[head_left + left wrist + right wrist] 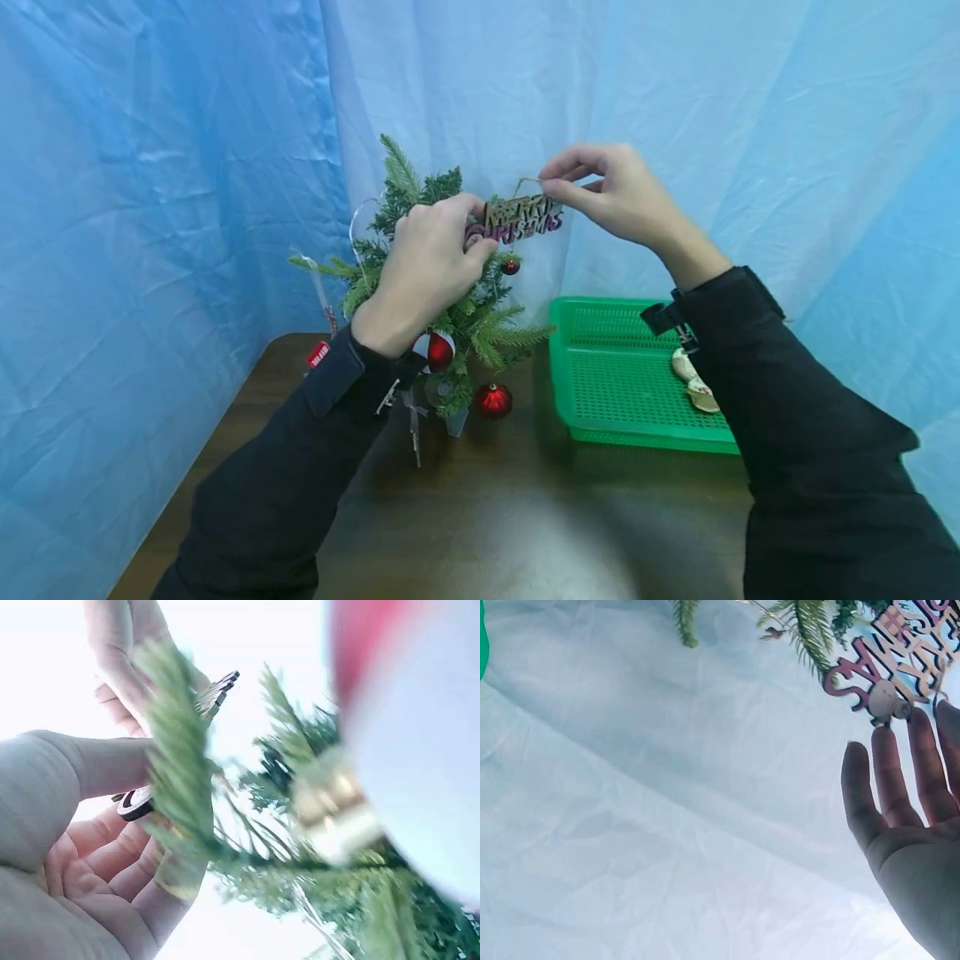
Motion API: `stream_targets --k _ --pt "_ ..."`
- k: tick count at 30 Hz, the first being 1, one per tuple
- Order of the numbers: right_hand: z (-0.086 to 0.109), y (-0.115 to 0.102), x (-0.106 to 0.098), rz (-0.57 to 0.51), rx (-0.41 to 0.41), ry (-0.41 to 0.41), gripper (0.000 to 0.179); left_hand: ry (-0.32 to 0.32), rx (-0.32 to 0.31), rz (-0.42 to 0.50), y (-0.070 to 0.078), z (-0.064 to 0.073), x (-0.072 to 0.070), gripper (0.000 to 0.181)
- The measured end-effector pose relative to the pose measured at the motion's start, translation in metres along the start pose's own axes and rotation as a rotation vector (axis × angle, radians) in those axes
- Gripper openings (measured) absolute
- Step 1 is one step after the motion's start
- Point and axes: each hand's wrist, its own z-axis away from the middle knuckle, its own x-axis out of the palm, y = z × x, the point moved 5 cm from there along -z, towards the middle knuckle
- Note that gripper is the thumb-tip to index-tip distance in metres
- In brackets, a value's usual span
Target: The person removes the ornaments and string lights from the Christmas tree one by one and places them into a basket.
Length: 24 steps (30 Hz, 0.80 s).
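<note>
Blue cloth (165, 208) hangs on the far left, beside the brown surface (525, 517). A little red tag (318, 354) is near the left edge of the green tree (487, 333). The left hand (427, 250), in a black sleeve (262, 483), is in front of the tree. Its thumb and fingers pinch the left end of a sign (525, 218). Under that wrist is a red and white ball (438, 352), partly hidden by the sleeve. A shiny red ball (494, 401) is low by the tree; I cannot tell if it hangs or sits.

The sign is up in the air by the tree's upper right side. It says MERRY CHRISTMAS in gold and pinkish purple letters. A tiny red ball (510, 267) is just below it. The right hand (611, 196) pinches the string (527, 180) at the sign's top. Farther right, a green basket (637, 436) sits on the surface with pale things (703, 396) inside, partly behind the right sleeve (810, 417).
</note>
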Motion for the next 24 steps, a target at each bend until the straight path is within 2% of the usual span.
stream_targets --k 7,12,17,24 --pt "0.017 -0.003 -0.007 -0.047 -0.034 -0.055 0.020 0.014 0.046 0.009 0.016 0.009 0.001 0.030" --pt "0.034 -0.003 -0.008 -0.006 -0.079 -0.102 0.021 0.020 0.074 0.025 0.023 0.018 0.007 0.031" --pt "0.046 -0.001 -0.007 0.017 -0.118 -0.152 0.023 0.019 0.076 0.031 0.027 0.026 0.015 0.033" --pt "0.061 0.005 -0.007 0.038 -0.135 -0.204 0.023 0.017 0.091 0.022 0.033 0.037 0.029 0.031"
